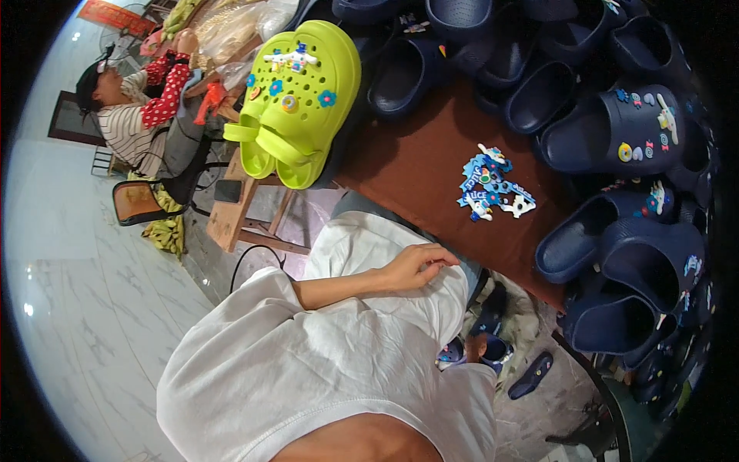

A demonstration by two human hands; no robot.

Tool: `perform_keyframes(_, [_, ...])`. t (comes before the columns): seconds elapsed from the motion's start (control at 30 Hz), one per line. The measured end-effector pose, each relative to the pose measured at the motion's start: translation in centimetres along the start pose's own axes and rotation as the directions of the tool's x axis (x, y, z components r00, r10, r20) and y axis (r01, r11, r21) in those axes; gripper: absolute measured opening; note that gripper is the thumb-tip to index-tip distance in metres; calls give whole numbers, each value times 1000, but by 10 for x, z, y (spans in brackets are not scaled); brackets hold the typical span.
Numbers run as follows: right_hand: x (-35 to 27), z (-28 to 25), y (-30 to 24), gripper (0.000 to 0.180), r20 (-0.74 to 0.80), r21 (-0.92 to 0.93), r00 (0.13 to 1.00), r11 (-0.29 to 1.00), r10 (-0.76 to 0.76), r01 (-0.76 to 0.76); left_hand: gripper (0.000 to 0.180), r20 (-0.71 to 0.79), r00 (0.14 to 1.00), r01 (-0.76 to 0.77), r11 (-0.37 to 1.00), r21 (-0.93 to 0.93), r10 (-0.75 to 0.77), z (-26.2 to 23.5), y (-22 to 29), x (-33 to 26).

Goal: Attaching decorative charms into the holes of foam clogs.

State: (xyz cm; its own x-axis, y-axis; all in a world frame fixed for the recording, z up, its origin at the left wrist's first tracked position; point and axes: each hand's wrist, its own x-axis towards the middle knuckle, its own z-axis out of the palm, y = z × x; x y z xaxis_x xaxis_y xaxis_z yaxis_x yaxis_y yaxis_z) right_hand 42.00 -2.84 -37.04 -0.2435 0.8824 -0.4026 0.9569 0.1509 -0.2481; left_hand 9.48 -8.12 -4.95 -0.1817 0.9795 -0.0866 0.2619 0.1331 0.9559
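Resting my half-curled left hand [419,266] on my lap [435,309], charms [493,185] near, 2 lime clogs [312,112] beyond — right hand unseen, can't tell.

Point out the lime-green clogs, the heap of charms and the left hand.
Lime-green clogs [309,115]: head view, on the holed upper.
Heap of charms [489,182]: head view, middle of the heap.
Left hand [412,265]: head view, back of the hand.

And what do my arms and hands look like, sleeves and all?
Your left hand is bare, with no glove, ring or watch visible. A loose, plain white sleeve leaves the forearm uncovered. Your right hand isn't in view.
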Motion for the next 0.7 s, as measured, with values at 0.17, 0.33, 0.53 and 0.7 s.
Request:
perform_keyframes(0.17, [-25, -20, 53, 46, -89, -1, 993, 997, 77, -78, 29, -12, 999, 33, 990, -137, -35, -1, 0, -2])
perform_keyframes(0.33, [-66, -117, -14, 35, -107, 271, 974, 949, 198, -163, 24, -7, 1000, 11, 965, -263, -14, 2, -9, -1])
perform_keyframes(0.53, [-150, -294, -131, 26, -142, 344, 986, 938, 88, -34, 23, 12, 1000, -9, 926, -378, 15, -7, -9, 1])
perform_keyframes(0.7, [-212, -415, -198, 24, 26, 753, 986, 652, -162, 87, 24, 8, 998, -48, 884, -465, 58, -11, -9, 2])
